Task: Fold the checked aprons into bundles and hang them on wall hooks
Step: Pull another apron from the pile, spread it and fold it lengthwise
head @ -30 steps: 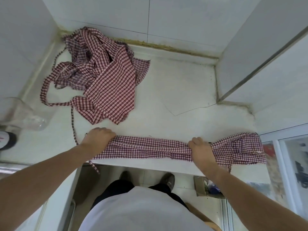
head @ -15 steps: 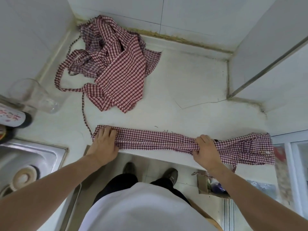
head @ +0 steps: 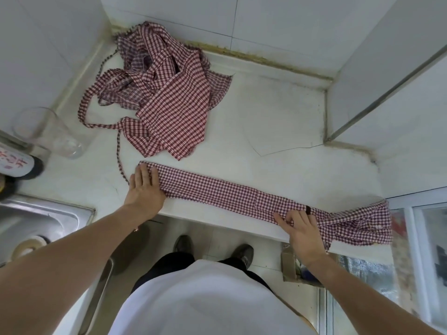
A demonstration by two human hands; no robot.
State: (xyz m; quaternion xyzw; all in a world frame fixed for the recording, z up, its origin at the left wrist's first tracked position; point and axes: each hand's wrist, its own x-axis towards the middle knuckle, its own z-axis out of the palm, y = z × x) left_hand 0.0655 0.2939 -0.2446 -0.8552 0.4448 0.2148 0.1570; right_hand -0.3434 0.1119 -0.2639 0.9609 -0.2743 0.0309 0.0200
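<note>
folded apron strip (head: 229, 192) along counter edge (head: 217, 220), pinned flat under open left hand (head: 145, 187), pinched by right hand (head: 298, 224); loose right end overhanging, liable to slip off and unfold. second apron (head: 169, 97) heaped behind.

Both bare forearms reach forward. Left hand (head: 144, 189) lies flat, palm down, fingers straight and together, pressing the left end of the long folded red-and-white checked fabric strip (head: 217, 192). Right hand (head: 301, 228) rests near the strip's right end, fingers bent, fingertips (head: 289, 217) pinching the strip's near edge.
</note>
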